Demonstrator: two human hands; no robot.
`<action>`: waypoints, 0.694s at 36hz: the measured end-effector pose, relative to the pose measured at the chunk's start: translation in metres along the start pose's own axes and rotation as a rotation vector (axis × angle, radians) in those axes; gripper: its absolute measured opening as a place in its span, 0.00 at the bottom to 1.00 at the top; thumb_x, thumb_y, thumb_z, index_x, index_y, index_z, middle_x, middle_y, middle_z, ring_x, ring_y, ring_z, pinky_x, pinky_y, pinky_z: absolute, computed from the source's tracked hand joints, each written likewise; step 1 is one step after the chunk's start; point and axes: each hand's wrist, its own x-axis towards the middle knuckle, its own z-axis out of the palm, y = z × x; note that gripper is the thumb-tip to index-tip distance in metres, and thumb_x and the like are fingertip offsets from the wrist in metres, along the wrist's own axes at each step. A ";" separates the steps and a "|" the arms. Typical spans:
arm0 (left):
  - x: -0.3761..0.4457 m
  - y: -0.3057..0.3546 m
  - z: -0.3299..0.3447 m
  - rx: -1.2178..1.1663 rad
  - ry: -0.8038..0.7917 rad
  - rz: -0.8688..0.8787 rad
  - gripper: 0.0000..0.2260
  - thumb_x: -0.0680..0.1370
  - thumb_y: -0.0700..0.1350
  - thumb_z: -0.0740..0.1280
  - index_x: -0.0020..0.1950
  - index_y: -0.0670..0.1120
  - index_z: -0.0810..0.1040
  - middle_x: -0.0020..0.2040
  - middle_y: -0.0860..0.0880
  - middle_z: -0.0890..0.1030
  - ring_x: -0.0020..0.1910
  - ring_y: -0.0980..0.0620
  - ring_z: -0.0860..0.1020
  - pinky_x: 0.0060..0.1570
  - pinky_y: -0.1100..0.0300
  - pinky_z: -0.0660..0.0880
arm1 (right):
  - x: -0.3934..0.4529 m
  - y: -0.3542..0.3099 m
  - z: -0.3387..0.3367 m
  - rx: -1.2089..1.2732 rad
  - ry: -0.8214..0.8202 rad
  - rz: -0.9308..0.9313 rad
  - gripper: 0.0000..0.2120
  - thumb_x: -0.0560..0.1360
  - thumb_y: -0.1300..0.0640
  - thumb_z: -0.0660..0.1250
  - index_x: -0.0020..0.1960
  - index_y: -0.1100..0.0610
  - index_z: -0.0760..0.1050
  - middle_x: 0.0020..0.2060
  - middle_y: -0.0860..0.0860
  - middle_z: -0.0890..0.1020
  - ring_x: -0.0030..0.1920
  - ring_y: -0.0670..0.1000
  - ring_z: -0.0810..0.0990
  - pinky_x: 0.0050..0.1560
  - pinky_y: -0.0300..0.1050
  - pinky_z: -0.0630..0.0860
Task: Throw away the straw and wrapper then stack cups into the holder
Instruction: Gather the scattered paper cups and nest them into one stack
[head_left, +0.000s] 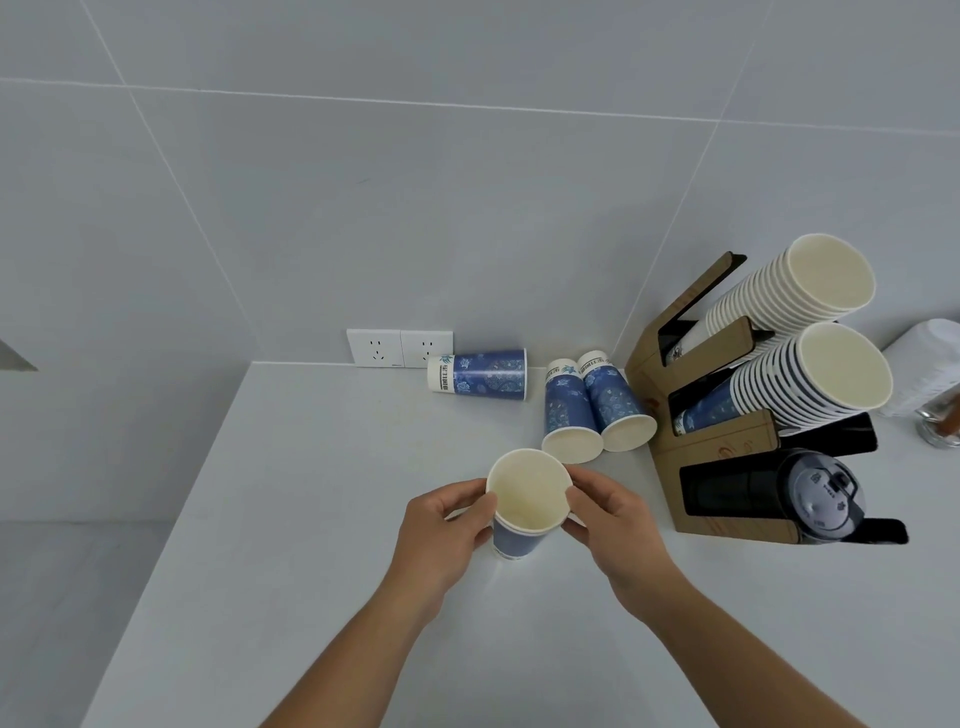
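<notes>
A small stack of blue patterned paper cups (524, 512) stands upright on the white counter, mouth up, with nested rims showing. My left hand (447, 525) grips its left side and my right hand (610, 517) grips its right side. Three more blue cups lie on their sides: one (480, 374) by the wall, two (569, 413) (615, 402) side by side with their mouths toward me. The brown cup holder (722, 447) stands at the right, with a long stack of blue cups (810, 376) in its middle slot. No straw or wrapper is in view.
The holder's top slot holds a stack of white cups (795, 286); its bottom slot holds black lids (815, 493). A double wall socket (399, 347) sits behind the counter. A glass jar (943, 421) and a white object (924, 364) stand at far right. The counter's left edge (171, 525) drops to the floor.
</notes>
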 end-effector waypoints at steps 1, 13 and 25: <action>0.000 0.000 0.000 -0.011 -0.003 -0.004 0.10 0.75 0.42 0.71 0.55 0.47 0.85 0.53 0.51 0.85 0.52 0.52 0.83 0.54 0.53 0.81 | 0.000 -0.001 -0.001 0.004 -0.008 0.018 0.14 0.81 0.61 0.60 0.61 0.50 0.80 0.55 0.45 0.84 0.57 0.50 0.82 0.61 0.49 0.79; 0.007 -0.003 -0.002 -0.090 0.001 -0.075 0.06 0.75 0.43 0.70 0.49 0.48 0.86 0.50 0.49 0.86 0.54 0.48 0.82 0.58 0.52 0.79 | 0.009 -0.009 -0.007 0.052 -0.008 0.115 0.15 0.80 0.65 0.60 0.60 0.54 0.81 0.54 0.49 0.85 0.57 0.51 0.82 0.64 0.53 0.77; 0.035 0.008 -0.025 -0.170 0.070 -0.128 0.05 0.76 0.40 0.69 0.48 0.43 0.85 0.46 0.44 0.83 0.46 0.47 0.82 0.55 0.50 0.80 | 0.039 -0.040 -0.011 0.206 0.059 0.107 0.12 0.79 0.67 0.63 0.52 0.54 0.80 0.55 0.55 0.83 0.57 0.54 0.82 0.60 0.48 0.76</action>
